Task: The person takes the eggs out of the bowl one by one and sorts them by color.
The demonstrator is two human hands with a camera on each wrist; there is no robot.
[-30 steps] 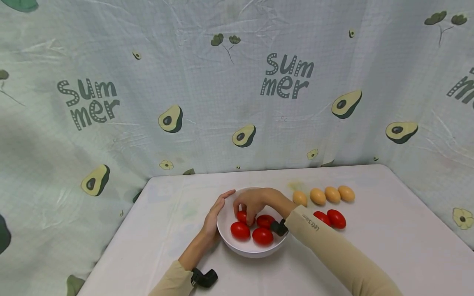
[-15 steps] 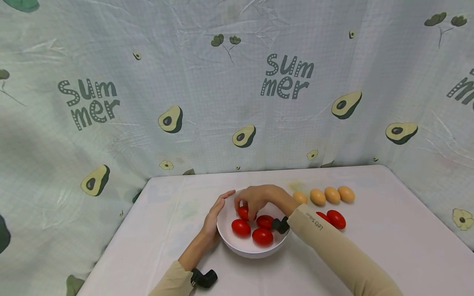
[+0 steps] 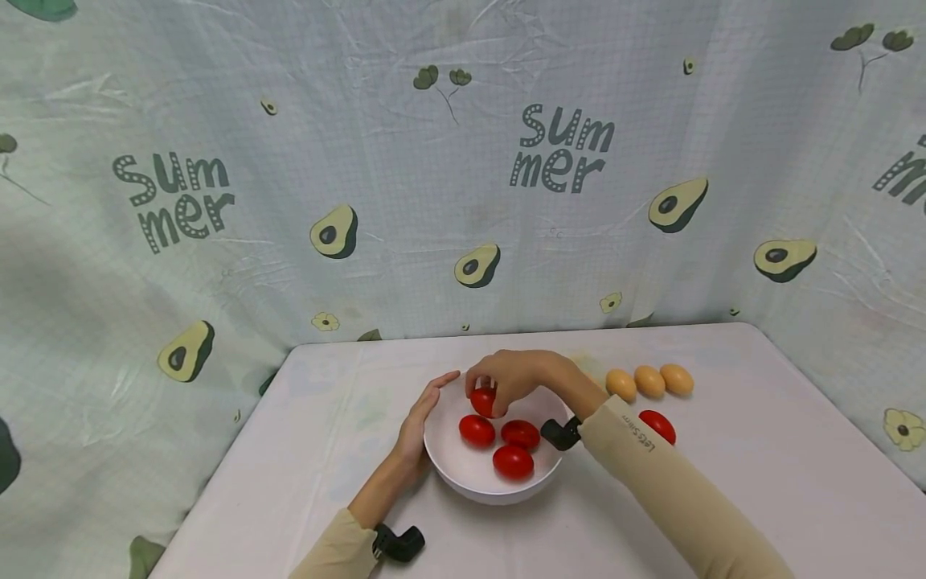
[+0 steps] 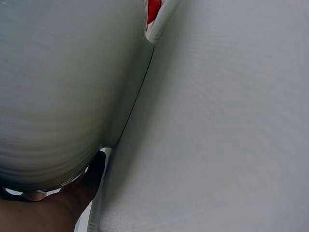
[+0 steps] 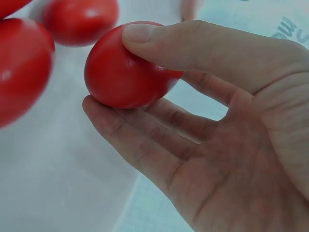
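A white bowl stands on the table with three red eggs in it: one to the left, one to the right and one at the front. My left hand lies along the bowl's left outer wall, its fingers extended towards the far rim. In the left wrist view, the thumb touches the bowl's side. Over the far part of the bowl, my right hand pinches another red egg between thumb and fingertips, as the right wrist view shows.
Behind my right forearm, a row of tan eggs and a red egg lie on the white tabletop. A printed cloth hangs at the table's far edge. Each wrist wears a black camera.
My right hand has moved up and away towards the bowl's far side with the red egg. The left red egg in the bowl has shifted slightly. My left hand stays in place.
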